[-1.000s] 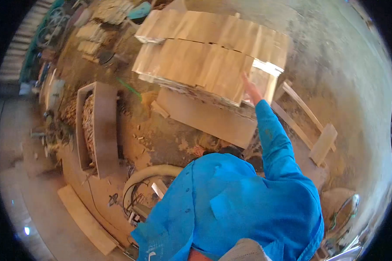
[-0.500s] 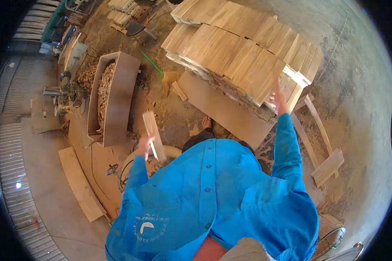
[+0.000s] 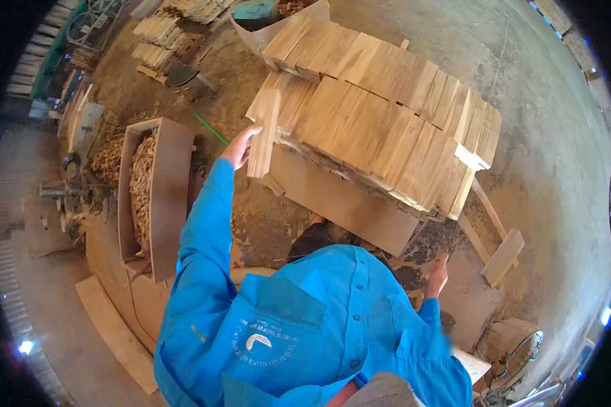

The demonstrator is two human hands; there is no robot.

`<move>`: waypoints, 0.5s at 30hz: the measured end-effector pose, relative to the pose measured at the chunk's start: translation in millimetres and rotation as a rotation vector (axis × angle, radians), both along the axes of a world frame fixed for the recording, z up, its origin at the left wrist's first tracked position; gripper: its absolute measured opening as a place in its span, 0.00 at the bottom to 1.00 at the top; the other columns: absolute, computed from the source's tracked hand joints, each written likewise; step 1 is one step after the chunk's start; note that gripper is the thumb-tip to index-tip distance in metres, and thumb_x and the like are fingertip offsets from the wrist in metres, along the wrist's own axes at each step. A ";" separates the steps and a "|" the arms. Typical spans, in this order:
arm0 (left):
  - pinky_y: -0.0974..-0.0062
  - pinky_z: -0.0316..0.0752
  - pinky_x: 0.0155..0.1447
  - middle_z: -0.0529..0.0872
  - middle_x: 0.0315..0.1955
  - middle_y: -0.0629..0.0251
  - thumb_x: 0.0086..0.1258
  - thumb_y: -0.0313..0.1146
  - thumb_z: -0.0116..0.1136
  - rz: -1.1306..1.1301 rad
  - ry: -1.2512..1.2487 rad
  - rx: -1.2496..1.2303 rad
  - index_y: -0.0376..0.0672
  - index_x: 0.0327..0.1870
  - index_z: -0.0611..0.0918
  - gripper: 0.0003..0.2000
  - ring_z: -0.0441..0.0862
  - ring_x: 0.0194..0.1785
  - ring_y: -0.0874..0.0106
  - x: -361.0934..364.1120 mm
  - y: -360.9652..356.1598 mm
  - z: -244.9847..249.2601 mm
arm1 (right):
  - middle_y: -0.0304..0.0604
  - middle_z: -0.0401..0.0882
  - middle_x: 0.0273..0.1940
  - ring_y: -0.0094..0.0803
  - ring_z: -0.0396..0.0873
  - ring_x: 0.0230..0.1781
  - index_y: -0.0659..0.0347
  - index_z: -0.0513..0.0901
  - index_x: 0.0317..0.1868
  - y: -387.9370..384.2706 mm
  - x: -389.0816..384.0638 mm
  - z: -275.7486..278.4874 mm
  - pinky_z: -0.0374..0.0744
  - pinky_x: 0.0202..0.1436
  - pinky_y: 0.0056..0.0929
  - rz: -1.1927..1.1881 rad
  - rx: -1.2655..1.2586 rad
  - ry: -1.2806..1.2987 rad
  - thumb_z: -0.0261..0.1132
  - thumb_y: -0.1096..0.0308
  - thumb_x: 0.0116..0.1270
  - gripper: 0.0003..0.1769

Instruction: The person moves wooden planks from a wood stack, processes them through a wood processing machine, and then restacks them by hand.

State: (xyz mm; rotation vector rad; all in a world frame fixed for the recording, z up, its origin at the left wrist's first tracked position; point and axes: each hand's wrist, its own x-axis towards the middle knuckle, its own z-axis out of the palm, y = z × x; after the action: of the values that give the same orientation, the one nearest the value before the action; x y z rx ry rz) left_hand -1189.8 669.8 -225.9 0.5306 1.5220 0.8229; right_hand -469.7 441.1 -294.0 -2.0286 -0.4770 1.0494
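My left hand (image 3: 239,146) is closed around the lower side of a short wooden board (image 3: 265,133), its thumb lying on the board's edge. The board is held nearly upright in view and overlaps the near left corner of a large stack of wooden boards (image 3: 366,112). Down by my right side, my right hand (image 3: 437,277) is off the stack, fingers stretched out and nothing visible in them. Both arms wear blue sleeves.
A tall bin (image 3: 173,197) of wood offcuts stands at left, near machinery (image 3: 71,183). A brown sheet (image 3: 346,197) lies before the stack. Loose planks (image 3: 504,258) rest at right, a long board (image 3: 115,332) at lower left. A green broom handle (image 3: 210,129) lies beyond the bin.
My left hand has carried the board forward, up to the stack's left end. My right hand has drawn back from the stack's right end toward my body. The view has shifted.
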 end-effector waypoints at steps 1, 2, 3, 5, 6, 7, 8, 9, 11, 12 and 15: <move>0.71 0.70 0.69 0.86 0.66 0.68 0.67 0.66 0.70 -0.012 -0.018 -0.004 0.49 0.74 0.81 0.40 0.80 0.64 0.75 0.1 26.7 -7.6 | 0.36 0.80 0.34 0.24 0.74 0.32 0.62 0.87 0.60 -25.1 -1.5 -14.1 0.72 0.33 0.29 0.006 -0.060 0.027 0.64 0.34 0.81 0.35; 0.70 0.71 0.69 0.86 0.66 0.67 0.67 0.67 0.70 -0.064 0.045 -0.033 0.48 0.73 0.82 0.40 0.81 0.64 0.73 3.4 52.8 -11.3 | 0.37 0.80 0.33 0.24 0.74 0.31 0.61 0.86 0.67 -46.5 -2.0 -30.6 0.73 0.33 0.30 0.011 -0.118 0.056 0.65 0.39 0.83 0.33; 0.69 0.72 0.68 0.86 0.65 0.65 0.66 0.68 0.70 -0.115 0.111 -0.061 0.47 0.71 0.83 0.40 0.81 0.64 0.72 8.0 71.0 -13.6 | 0.36 0.81 0.33 0.25 0.75 0.32 0.62 0.86 0.55 -66.1 -24.2 -19.8 0.76 0.35 0.31 0.096 -0.057 -0.079 0.62 0.38 0.84 0.31; 0.68 0.74 0.69 0.86 0.65 0.64 0.69 0.66 0.68 -0.201 0.082 -0.091 0.46 0.70 0.84 0.37 0.82 0.64 0.71 23.8 95.8 -4.1 | 0.35 0.82 0.34 0.27 0.77 0.32 0.64 0.87 0.43 -105.2 -61.2 -8.4 0.78 0.37 0.32 0.172 -0.004 -0.224 0.59 0.36 0.85 0.34; 0.66 0.75 0.69 0.87 0.65 0.64 0.72 0.63 0.67 -0.277 0.068 -0.112 0.46 0.70 0.84 0.34 0.82 0.64 0.70 30.1 108.7 -1.3 | 0.38 0.86 0.38 0.29 0.80 0.35 0.65 0.88 0.51 -125.8 -71.0 -15.4 0.81 0.39 0.33 0.126 -0.023 -0.173 0.60 0.36 0.85 0.34; 0.66 0.75 0.69 0.87 0.65 0.64 0.72 0.63 0.67 -0.294 0.059 -0.108 0.46 0.70 0.84 0.34 0.82 0.64 0.70 32.0 120.6 -16.1 | 0.40 0.89 0.42 0.32 0.84 0.38 0.66 0.89 0.59 -143.8 -81.3 -18.8 0.83 0.41 0.34 0.077 -0.041 -0.121 0.61 0.36 0.84 0.35; 0.66 0.76 0.68 0.87 0.65 0.63 0.72 0.64 0.67 -0.341 -0.004 -0.024 0.45 0.70 0.84 0.35 0.83 0.63 0.70 36.6 130.8 -30.7 | 0.40 0.89 0.42 0.32 0.84 0.38 0.66 0.89 0.59 -161.0 -88.6 -21.3 0.83 0.41 0.34 0.059 -0.040 -0.129 0.61 0.36 0.84 0.35; 0.66 0.78 0.67 0.87 0.65 0.63 0.72 0.65 0.66 -0.388 -0.067 0.059 0.44 0.70 0.84 0.36 0.84 0.62 0.69 39.2 139.7 -41.9 | 0.44 0.90 0.46 0.35 0.86 0.42 0.63 0.86 0.66 -181.3 -93.6 -26.6 0.84 0.44 0.35 0.089 -0.150 -0.193 0.62 0.37 0.84 0.35; 0.65 0.79 0.66 0.88 0.64 0.62 0.73 0.65 0.66 -0.377 -0.122 0.063 0.43 0.70 0.84 0.36 0.85 0.61 0.68 47.0 147.2 -42.8 | 0.48 0.91 0.49 0.39 0.88 0.46 0.60 0.83 0.74 -221.4 -106.9 -36.9 0.86 0.46 0.35 0.097 -0.263 -0.253 0.63 0.37 0.83 0.37; 0.65 0.80 0.65 0.89 0.63 0.62 0.74 0.64 0.65 -0.347 -0.171 0.067 0.42 0.70 0.84 0.36 0.86 0.59 0.67 49.8 150.4 -41.9 | 0.51 0.91 0.50 0.42 0.88 0.46 0.57 0.81 0.77 -239.3 -111.5 -45.4 0.85 0.44 0.39 0.327 -0.247 -0.487 0.63 0.38 0.83 0.37; 0.65 0.82 0.65 0.89 0.63 0.62 0.76 0.62 0.63 -0.342 -0.205 0.009 0.41 0.70 0.84 0.35 0.88 0.59 0.66 49.1 159.0 -44.9 | 0.56 0.89 0.49 0.48 0.86 0.45 0.55 0.81 0.77 -261.6 -119.9 -71.5 0.81 0.42 0.46 0.487 -0.388 -0.587 0.64 0.41 0.83 0.34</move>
State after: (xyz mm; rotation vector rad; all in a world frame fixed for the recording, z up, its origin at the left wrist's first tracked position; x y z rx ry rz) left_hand -1140.7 828.8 -270.8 0.6695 1.1977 0.5984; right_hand -589.5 179.5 -365.5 -2.6536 -1.1947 0.8405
